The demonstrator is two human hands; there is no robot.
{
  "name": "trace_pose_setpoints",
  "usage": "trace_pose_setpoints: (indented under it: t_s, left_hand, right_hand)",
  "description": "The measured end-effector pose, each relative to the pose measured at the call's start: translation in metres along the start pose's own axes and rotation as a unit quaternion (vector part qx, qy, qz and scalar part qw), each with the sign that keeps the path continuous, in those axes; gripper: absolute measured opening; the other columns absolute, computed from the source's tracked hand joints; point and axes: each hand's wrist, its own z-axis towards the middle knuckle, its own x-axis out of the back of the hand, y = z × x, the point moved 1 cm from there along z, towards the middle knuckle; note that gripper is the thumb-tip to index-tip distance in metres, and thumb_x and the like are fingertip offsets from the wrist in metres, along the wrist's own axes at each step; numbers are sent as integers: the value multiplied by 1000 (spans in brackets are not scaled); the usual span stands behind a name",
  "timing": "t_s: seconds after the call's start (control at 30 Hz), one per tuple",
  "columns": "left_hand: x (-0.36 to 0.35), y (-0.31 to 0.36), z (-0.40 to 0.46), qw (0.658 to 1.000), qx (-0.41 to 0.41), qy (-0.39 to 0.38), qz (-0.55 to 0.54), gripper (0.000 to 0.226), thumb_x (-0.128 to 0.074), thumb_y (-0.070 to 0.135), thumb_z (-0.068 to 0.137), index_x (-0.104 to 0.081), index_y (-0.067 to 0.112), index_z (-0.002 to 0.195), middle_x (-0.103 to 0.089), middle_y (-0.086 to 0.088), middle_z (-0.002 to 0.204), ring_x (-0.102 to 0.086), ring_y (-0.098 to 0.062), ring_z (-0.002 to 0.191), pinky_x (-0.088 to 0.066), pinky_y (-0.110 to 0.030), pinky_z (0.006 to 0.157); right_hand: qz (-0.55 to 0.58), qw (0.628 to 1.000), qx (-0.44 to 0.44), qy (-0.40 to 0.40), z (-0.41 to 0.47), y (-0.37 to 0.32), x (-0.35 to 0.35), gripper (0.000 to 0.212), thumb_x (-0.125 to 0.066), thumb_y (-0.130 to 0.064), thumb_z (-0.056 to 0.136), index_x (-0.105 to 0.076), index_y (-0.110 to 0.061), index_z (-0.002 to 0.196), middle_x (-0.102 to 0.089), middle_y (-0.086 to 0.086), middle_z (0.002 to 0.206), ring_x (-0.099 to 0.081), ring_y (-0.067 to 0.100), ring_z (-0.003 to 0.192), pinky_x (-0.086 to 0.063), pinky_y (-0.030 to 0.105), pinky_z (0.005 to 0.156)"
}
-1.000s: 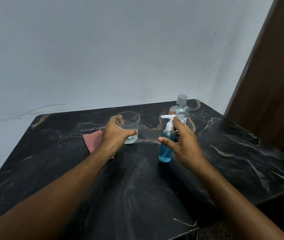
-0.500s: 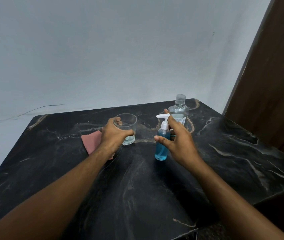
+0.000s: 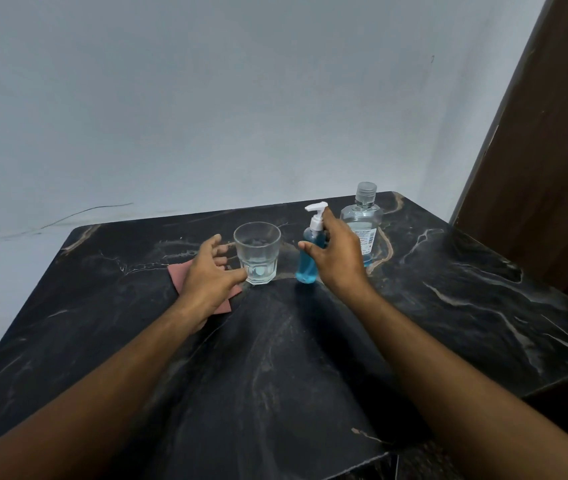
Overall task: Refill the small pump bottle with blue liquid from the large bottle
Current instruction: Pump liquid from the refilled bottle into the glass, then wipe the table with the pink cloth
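Head view — where's the small pump bottle (image 3: 311, 252)?
— Upright on the black table (image 3: 448, 306), just left of the right hand (image 3: 336, 259), whose spread fingers hover beside it.
— Left hand (image 3: 208, 277)?
— Relaxed, beside the glass (image 3: 257, 252); large bottle (image 3: 362, 221) behind.

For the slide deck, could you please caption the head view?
Left hand open beside a glass; right hand reaching at the pump bottle, large bottle behind.
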Motion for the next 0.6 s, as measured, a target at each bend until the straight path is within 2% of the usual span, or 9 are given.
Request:
trace_pose_setpoints:
  t_s: [0.1, 0.2, 0.27, 0.33, 0.4, 0.5, 0.6]
  left_hand:
    - [17, -1, -9, 1000, 3, 6, 16, 74, -73, 2, 82, -44, 15, 148, -58, 1, 133, -56, -15, 120, -47, -27, 97]
    - [29, -1, -16, 999, 0, 7, 53, 56, -65, 0, 85, -59, 18, 137, -65, 3, 128, -62, -13, 112, -52, -27, 89]
    - [33, -1, -20, 997, -4, 1, 78, 46, -62, 0, 87, -67, 18, 129, -68, 4, 118, -65, -15, 107, -56, -34, 87]
    - [35, -1, -24, 995, -9, -4, 100, 44, -60, -1, 87, -70, 17, 125, -66, 14, 106, -68, -19, 103, -56, -40, 88]
    - [35, 0, -26, 993, -19, -8, 118, 44, -60, -2, 85, -72, 18, 123, -63, 19, 101, -69, -24, 101, -56, -41, 89]
    - [35, 1, -29, 990, -34, -11, 137, 43, -60, -2, 85, -72, 20, 120, -66, 15, 109, -69, -20, 101, -56, -36, 86]
    - [39, 0, -30, 985, -41, -1, 165, 42, -64, 2, 85, -72, 23, 121, -68, 10, 105, -64, -6, 85, -50, -20, 74]
  right_hand:
    - [-12, 1000, 5, -6, 14, 0, -14, 52, -77, -8, 86, -55, -14, 132, -58, 4, 109, -60, 17, 101, -57, 36, 92]
    - [-20, 1000, -3, -1, 23, 3, -22, 49, -76, -6, 86, -55, -14, 130, -57, 4, 111, -60, 17, 100, -57, 37, 92]
    - [-31, 999, -8, 3, 24, 6, -27, 47, -76, -7, 86, -56, -14, 128, -57, 4, 114, -58, 15, 101, -56, 35, 92]
    - [-44, 999, -6, 1, 24, 8, -29, 52, -77, -8, 86, -54, -14, 133, -58, 6, 120, -55, 14, 104, -51, 30, 92]
    - [-46, 999, -7, -4, 24, 9, -29, 54, -77, -8, 86, -52, -15, 133, -57, 6, 123, -55, 15, 107, -52, 33, 95]
    - [-48, 999, -22, -10, 25, 7, -28, 52, -79, -9, 84, -54, -14, 129, -59, 6, 123, -59, 19, 109, -54, 41, 98]
    - [-60, 998, -28, -22, 24, 2, -25, 63, -82, -10, 81, -50, -12, 136, -60, 7, 125, -59, 20, 113, -54, 43, 99]
